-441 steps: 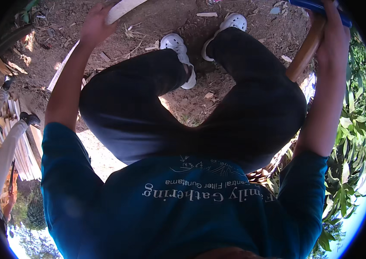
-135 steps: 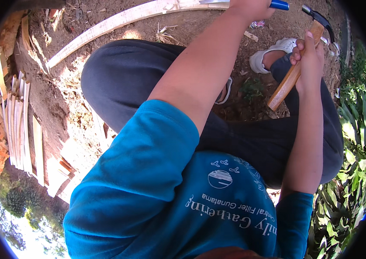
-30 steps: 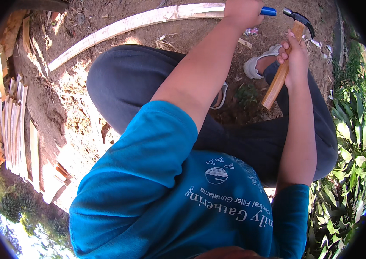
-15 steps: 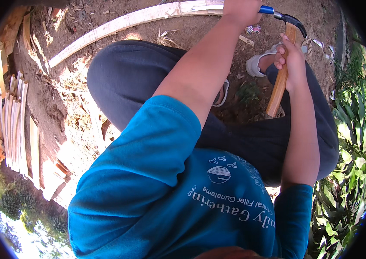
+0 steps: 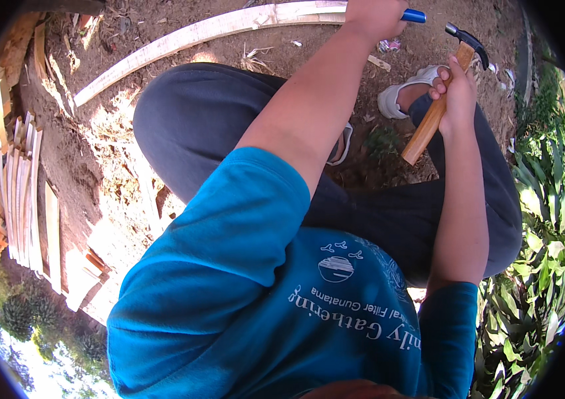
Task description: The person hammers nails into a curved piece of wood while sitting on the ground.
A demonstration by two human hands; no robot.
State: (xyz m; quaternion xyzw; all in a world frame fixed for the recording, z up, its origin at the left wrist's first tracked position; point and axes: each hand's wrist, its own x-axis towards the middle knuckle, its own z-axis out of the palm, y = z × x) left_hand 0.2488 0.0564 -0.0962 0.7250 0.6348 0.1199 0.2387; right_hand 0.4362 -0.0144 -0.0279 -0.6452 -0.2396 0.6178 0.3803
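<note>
At the top of the view my left hand (image 5: 374,18) is closed round a chisel (image 5: 415,15) with a blue handle. Its butt end sticks out to the right, while the blade is hidden. Under that hand lies a long pale wooden board (image 5: 183,45), with a lighter strip near the hand. My right hand (image 5: 457,93) grips a hammer (image 5: 424,133) by its wooden handle, just below the dark metal head. The hammer head is apart from the chisel's butt, a short way to its right.
My bent legs in dark trousers (image 5: 196,126) and a light shoe (image 5: 395,93) are close below the hands. Stacked wooden slats (image 5: 26,199) stand at the left. Green plants (image 5: 535,253) line the right side. Scraps lie on the bare soil (image 5: 495,33).
The hammer head has moved from the chisel's butt to the right and slightly down, and its handle has tilted more. My left hand, the chisel and the board have stayed in place.
</note>
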